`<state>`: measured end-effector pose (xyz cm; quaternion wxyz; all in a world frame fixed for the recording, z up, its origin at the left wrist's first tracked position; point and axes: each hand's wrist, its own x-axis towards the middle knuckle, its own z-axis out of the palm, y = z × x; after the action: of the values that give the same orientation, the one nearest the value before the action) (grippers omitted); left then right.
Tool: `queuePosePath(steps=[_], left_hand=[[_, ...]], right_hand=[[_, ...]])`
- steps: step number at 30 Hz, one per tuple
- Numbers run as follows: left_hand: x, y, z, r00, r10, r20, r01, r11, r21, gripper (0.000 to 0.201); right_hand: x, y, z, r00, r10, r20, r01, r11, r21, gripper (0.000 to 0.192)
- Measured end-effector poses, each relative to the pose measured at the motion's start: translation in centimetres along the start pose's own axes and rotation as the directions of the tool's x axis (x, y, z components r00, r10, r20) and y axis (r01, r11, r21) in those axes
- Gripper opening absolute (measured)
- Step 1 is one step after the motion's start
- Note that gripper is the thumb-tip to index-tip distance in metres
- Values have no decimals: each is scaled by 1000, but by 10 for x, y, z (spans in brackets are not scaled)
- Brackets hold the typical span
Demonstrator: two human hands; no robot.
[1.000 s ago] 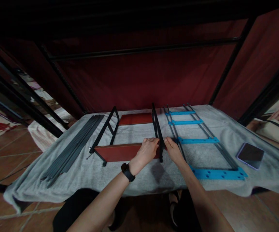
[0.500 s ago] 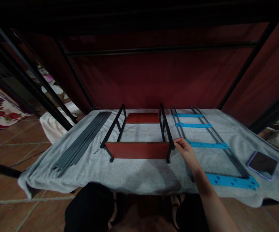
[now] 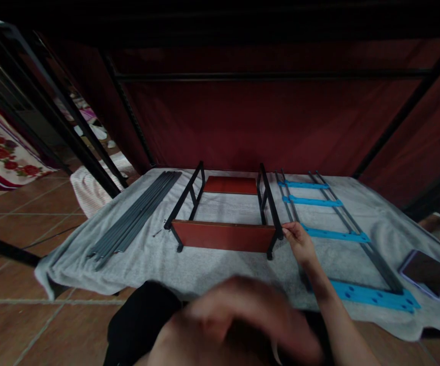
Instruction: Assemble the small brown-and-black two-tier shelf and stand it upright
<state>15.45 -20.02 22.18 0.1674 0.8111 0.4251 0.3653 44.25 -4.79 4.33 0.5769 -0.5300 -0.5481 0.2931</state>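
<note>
A black metal rack frame [image 3: 190, 190] stands in the middle of the grey cloth, with a reddish-brown panel [image 3: 223, 237] across its near side and another brown panel [image 3: 230, 185] at its far side. My right hand [image 3: 299, 241] is at the frame's near right corner, thumb and fingers pinched together against it. Whatever small thing they hold, if any, is hidden. Close to the camera, my left hand [image 3: 239, 310] is a large motion blur above my lap, in front of the rack and apart from it. Its fingers cannot be made out.
Grey tubes [image 3: 138, 218] lie bundled on the left of the cloth. At right lies a ladder-like assembly of grey tubes and blue perforated strips [image 3: 372, 295], beside a phone [image 3: 426, 272]. A small screw-like piece [image 3: 157, 233] rests left of the rack. Dark posts and a red curtain [image 3: 258, 122] enclose the back.
My left hand has come into view at the bottom centre, moving fast. My right hand stays at the rack's near right corner. The whole view has shifted slightly.
</note>
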Motion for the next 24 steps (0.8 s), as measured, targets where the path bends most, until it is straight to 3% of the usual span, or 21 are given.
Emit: queuePosePath(steps=[3, 5, 7, 10, 13, 18, 24], left_hand=[[55, -44, 40, 992, 75, -102, -79, 996, -34, 34], [82, -79, 71, 988, 106, -111, -103, 994, 32, 34], [99, -105, 98, 992, 114, -48, -102, 974, 205, 33], [107, -121, 124, 980, 115, 163, -165, 929, 332, 33], [106, -121, 133, 962, 100, 252, -197, 898, 394, 37], [109, -122, 134, 958, 101, 270, -207, 891, 404, 39], [98, -113, 127, 970, 185, 156, -230, 906, 355, 34]], right_hand=[[1, 1, 1, 1000, 9, -12, -9, 1000, -1, 32], [2, 1, 2, 1000, 11, -25, -11, 1000, 5, 34], [2, -1, 3, 1000, 13, -27, -12, 1000, 19, 35], [2, -5, 4, 999, 32, -19, -31, 998, 50, 36], [2, -8, 5, 997, 71, -33, -69, 996, 61, 38], [5, -11, 6, 987, 152, -50, -147, 985, 92, 42], [4, -21, -3, 982, 188, 30, -190, 979, 79, 40]])
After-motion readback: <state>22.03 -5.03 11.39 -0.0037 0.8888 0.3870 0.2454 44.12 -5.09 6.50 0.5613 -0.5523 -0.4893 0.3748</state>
